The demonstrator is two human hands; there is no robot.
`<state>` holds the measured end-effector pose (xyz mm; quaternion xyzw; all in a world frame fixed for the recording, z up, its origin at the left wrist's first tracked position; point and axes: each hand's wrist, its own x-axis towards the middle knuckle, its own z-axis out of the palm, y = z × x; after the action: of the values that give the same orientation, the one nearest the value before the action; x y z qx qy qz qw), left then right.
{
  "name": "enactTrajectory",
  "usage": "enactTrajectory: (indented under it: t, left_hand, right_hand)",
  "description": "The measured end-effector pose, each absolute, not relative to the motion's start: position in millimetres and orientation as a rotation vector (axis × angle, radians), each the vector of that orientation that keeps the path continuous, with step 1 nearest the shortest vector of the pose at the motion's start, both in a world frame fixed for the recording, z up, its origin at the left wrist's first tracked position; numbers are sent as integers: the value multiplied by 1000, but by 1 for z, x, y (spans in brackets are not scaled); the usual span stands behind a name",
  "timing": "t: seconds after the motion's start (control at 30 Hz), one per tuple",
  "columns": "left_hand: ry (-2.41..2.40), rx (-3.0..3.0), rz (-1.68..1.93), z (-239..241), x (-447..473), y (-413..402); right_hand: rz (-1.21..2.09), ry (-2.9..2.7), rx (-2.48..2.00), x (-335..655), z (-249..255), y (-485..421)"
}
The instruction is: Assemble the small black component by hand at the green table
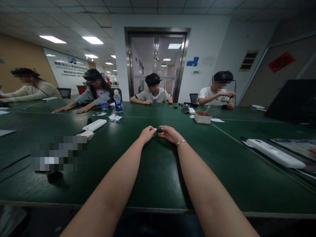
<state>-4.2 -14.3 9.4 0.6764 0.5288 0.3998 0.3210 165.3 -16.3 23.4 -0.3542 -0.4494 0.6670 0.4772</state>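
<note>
Both my arms stretch forward over the green table, and my hands meet near its middle. A small black object with a white end is held between them; it is too small to tell its kind. The fingers of my left hand are pinched at the white end. My right hand, with a silver bracelet at the wrist, grips the black part between thumb and fingers. My fingertips partly hide the object.
Beyond my hands, an open box stands to the right and a bottle to the left. White power strips lie at left and right. Several people wearing headgear sit across the table, one person directly opposite.
</note>
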Motion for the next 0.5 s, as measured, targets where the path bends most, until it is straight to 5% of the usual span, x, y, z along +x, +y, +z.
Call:
enactTrajectory:
  t: [0.5]
  left_hand:
    - [1428,1745,1181,20,-3,-16]
  right_hand:
    - [1623,-1125,-860,165,22,-15]
